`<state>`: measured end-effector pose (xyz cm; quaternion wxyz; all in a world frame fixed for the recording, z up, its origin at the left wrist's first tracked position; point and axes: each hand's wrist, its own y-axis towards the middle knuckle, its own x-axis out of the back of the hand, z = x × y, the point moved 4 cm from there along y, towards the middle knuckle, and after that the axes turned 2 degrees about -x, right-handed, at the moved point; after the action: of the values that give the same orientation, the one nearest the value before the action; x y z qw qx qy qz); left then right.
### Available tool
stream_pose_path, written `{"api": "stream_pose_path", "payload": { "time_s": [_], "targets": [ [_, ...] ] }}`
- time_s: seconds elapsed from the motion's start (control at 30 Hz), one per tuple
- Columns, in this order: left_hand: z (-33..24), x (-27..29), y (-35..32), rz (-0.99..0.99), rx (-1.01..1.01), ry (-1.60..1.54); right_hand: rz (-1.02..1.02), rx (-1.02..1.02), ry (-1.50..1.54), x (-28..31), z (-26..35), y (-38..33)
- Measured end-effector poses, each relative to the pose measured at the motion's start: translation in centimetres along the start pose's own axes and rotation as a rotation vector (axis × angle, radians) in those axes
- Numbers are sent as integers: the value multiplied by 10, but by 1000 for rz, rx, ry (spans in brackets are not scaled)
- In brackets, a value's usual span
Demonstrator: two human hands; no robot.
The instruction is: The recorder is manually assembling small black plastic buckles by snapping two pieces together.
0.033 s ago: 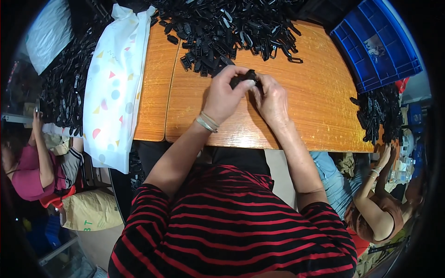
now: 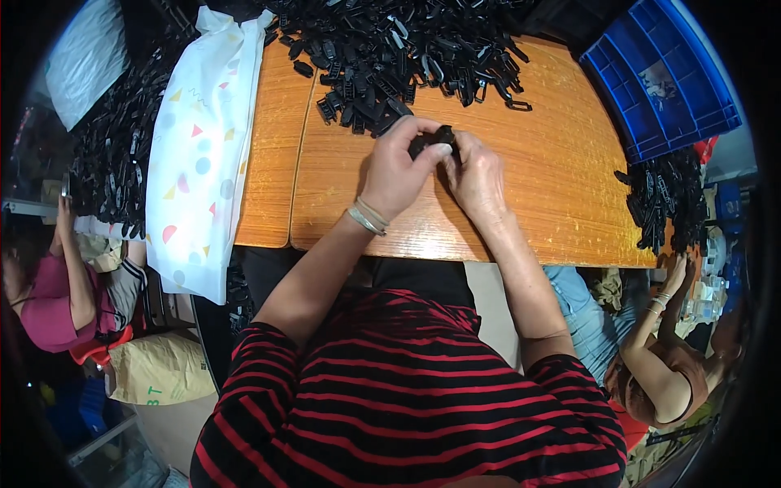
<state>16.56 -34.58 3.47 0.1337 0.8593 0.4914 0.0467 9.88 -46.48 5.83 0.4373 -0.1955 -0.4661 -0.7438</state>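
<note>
Both hands meet over the wooden table [image 2: 350,187], just in front of a heap of small black plastic clip-like pieces [image 2: 390,65]. Between my fingertips is one dark plastic piece [image 2: 444,135], its exact kind partly hidden by the fingers. My left hand [image 2: 396,167], with bands at the wrist, is closed round its left side, thumb pressed on top. From the right, my right hand [image 2: 478,172] pinches the same piece between thumb and fingers.
A white patterned plastic sheet [image 2: 195,163] lies along the table's left side, beside more black pieces [image 2: 122,171]. A blue crate [image 2: 663,77] stands at the far right above another black pile [image 2: 667,199]. People sit at both sides.
My left hand has shifted very slightly to the right, and the dark piece has turned a little between my fingers. All else looks the same.
</note>
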Motion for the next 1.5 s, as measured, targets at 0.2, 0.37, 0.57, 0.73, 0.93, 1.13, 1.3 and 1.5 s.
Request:
{"api": "stream_pose_path", "payload": {
  "time_s": [0.2, 0.37, 0.57, 0.73, 0.93, 1.13, 1.3, 1.5],
  "targets": [
    [0, 2, -5, -61, -54, 65, 214, -179, -107, -4, -5, -2],
    [2, 5, -5, -27, 99, 51, -36, -127, -62, 6, -9, 2],
    [5, 14, -6, -139, 266, -295, -6, -403, 544, 9, 2, -8],
    [-10, 15, -11, -123, 265, -252, -73, -455, 781, 0, 16, -16],
    [-14, 17, -13, -73, 225, -196, -90, -263, 551, -1, 17, -14],
    [-11, 15, -25, -54, 192, -223, -112, -125, 369, -2, 27, -16],
    [-10, 20, -40, -32, 177, -292, -159, -53, 241, -7, 43, -25],
    [-25, 37, -52, 12, 248, -303, 109, -248, 593, -31, 65, -42]
  ]
}}
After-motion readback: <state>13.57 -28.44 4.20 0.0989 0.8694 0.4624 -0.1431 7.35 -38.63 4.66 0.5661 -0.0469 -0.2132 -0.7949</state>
